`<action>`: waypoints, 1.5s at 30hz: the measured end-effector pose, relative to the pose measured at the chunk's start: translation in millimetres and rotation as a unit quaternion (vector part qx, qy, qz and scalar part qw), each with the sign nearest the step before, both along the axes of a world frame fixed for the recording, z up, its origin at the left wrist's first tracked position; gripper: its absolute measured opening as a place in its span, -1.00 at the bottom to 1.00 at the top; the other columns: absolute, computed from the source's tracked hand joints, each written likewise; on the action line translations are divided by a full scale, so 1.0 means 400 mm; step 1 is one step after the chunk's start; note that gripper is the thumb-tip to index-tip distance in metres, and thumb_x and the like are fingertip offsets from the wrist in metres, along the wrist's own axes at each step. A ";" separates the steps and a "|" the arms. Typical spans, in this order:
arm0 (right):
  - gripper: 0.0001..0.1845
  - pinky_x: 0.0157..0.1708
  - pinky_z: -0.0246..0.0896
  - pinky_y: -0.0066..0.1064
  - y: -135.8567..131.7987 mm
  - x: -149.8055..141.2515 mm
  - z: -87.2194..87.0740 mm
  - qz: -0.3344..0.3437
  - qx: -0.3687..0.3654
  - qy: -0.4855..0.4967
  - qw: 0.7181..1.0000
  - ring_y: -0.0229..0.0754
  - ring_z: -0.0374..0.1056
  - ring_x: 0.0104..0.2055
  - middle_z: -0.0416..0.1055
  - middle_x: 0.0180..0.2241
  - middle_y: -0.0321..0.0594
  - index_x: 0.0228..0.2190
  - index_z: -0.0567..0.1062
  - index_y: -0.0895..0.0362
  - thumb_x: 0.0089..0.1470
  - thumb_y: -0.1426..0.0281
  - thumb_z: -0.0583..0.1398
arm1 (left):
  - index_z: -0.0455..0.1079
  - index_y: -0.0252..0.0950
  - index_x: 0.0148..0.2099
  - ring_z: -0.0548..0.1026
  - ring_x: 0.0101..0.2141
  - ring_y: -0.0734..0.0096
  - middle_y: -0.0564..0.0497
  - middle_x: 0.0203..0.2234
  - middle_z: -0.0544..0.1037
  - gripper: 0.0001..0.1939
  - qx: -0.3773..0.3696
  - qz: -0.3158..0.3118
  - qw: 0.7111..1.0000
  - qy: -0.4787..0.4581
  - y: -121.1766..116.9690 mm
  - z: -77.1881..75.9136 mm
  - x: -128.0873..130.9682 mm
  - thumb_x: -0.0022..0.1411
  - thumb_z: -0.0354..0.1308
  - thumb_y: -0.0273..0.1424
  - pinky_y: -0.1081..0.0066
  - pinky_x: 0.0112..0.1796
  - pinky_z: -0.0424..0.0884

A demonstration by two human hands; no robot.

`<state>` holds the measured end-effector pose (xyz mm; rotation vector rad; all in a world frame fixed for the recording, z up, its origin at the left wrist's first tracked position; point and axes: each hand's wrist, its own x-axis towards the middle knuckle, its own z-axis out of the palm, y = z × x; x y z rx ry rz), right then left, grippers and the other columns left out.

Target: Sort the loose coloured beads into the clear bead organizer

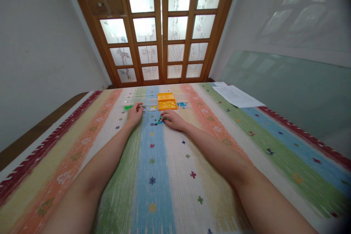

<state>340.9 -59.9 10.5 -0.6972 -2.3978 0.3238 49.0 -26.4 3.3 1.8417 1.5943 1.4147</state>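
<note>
My left hand (134,114) is at the clear divided tray (146,108), its bent fingers close together over a section with small dark pieces. Anything between those fingertips is too small to make out. Nearer to me, my right hand (173,120) lies low on the cloth, fingers curled down at a small pile of mixed green, blue and dark pieces (159,121). What its fingertips hold is hidden. An open orange box (166,97) with white pieces (168,104) inside stands between and beyond the hands. Tray sections show green pieces (128,108), yellow pieces (154,107) and blue pieces (182,104).
A striped, patterned cloth (153,193) covers the table. Printed white paper (237,96) lies at the far right. Beyond the table stand wooden doors with glass panes (164,40), and a pale glass panel (287,87) leans along the right wall.
</note>
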 end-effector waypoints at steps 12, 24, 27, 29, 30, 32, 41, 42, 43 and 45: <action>-0.73 0.17 0.21 -0.14 -0.002 -0.004 -0.004 -0.002 0.019 -0.016 1.000 -0.06 0.36 0.10 0.49 0.01 -0.11 -0.07 0.61 0.04 0.24 0.49 0.21 | 0.48 -0.26 0.10 0.52 -0.34 0.32 -0.04 -0.26 0.60 -0.66 -0.015 -0.036 0.995 0.089 -0.034 0.024 0.034 0.31 0.11 -0.34 0.34 -0.24 0.44; -0.78 0.13 0.21 -0.19 -0.004 -0.003 0.004 -0.006 -0.002 -0.010 1.000 -0.08 0.35 0.04 0.50 -0.08 -0.15 -0.24 0.58 0.08 0.14 0.58 0.20 | 0.49 -0.24 0.09 0.52 -0.32 0.33 -0.04 -0.22 0.61 -0.68 -0.015 -0.059 0.992 0.110 -0.035 0.017 0.034 0.34 0.10 -0.33 0.34 -0.22 0.44; -0.81 0.12 0.20 -0.20 -0.009 -0.004 0.009 -0.015 -0.005 -0.015 1.000 -0.08 0.35 0.03 0.50 -0.08 -0.14 -0.23 0.57 0.09 0.15 0.56 0.22 | 0.50 -0.24 0.08 0.52 -0.31 0.32 -0.04 -0.21 0.61 -0.68 -0.015 -0.065 0.991 0.120 -0.038 0.018 0.038 0.34 0.09 -0.33 0.33 -0.20 0.44; -0.83 0.11 0.20 -0.20 -0.010 -0.004 0.012 -0.019 -0.006 -0.017 1.000 -0.08 0.35 0.03 0.50 -0.09 -0.14 -0.24 0.57 0.09 0.16 0.54 0.22 | 0.50 -0.24 0.07 0.52 -0.31 0.32 -0.04 -0.22 0.62 -0.69 -0.013 -0.071 0.989 0.127 -0.041 0.020 0.040 0.34 0.09 -0.34 0.32 -0.19 0.44; -0.84 0.11 0.20 -0.20 -0.010 -0.004 0.012 -0.018 -0.006 -0.018 1.000 -0.08 0.35 0.03 0.50 -0.10 -0.14 -0.25 0.57 0.09 0.17 0.54 0.22 | 0.50 -0.24 0.06 0.53 -0.31 0.32 -0.03 -0.22 0.62 -0.69 -0.013 -0.074 0.989 0.131 -0.043 0.021 0.041 0.33 0.09 -0.34 0.32 -0.18 0.44; -0.87 0.11 0.20 -0.21 -0.011 -0.003 0.013 -0.011 -0.002 -0.017 1.000 -0.08 0.34 0.03 0.49 -0.09 -0.14 -0.27 0.56 0.09 0.19 0.51 0.22 | 0.51 -0.23 0.06 0.53 -0.30 0.31 -0.03 -0.23 0.62 -0.69 -0.018 -0.078 0.987 0.140 -0.047 0.024 0.045 0.33 0.09 -0.34 0.32 -0.17 0.44; -0.92 -0.12 0.19 -0.35 -0.011 -0.002 0.012 -0.107 -0.021 0.050 0.993 -0.15 0.35 -0.19 0.49 -0.28 -0.22 -0.33 0.51 0.10 0.12 0.51 0.23 | 0.52 -0.20 0.05 0.52 -0.28 0.29 -0.02 -0.21 0.63 -0.70 -0.019 -0.100 0.978 0.180 -0.065 0.035 0.059 0.34 0.08 -0.34 0.31 -0.16 0.43; -0.94 -0.17 0.17 -0.38 -0.009 -0.001 0.011 -0.133 -0.029 0.062 0.989 -0.17 0.34 -0.23 0.48 -0.31 -0.23 -0.35 0.49 0.11 0.11 0.51 0.24 | 0.52 -0.20 0.05 0.52 -0.29 0.29 -0.02 -0.21 0.63 -0.70 -0.018 -0.105 0.977 0.185 -0.066 0.035 0.061 0.34 0.08 -0.34 0.31 -0.17 0.42; -0.94 -0.21 0.15 -0.39 -0.007 0.000 0.009 -0.152 -0.036 0.071 0.985 -0.19 0.33 -0.27 0.47 -0.34 -0.25 -0.37 0.48 0.11 0.09 0.50 0.24 | 0.52 -0.20 0.05 0.51 -0.29 0.29 -0.02 -0.21 0.63 -0.70 -0.017 -0.111 0.975 0.190 -0.067 0.035 0.062 0.35 0.08 -0.34 0.31 -0.18 0.42; -0.94 -0.29 0.10 -0.42 -0.001 0.001 0.006 -0.176 -0.050 0.085 0.979 -0.21 0.30 -0.34 0.45 -0.39 -0.29 -0.41 0.44 0.12 0.06 0.50 0.23 | 0.52 -0.21 0.04 0.51 -0.29 0.29 -0.02 -0.21 0.63 -0.70 -0.015 -0.120 0.972 0.200 -0.068 0.033 0.066 0.35 0.08 -0.33 0.30 -0.18 0.42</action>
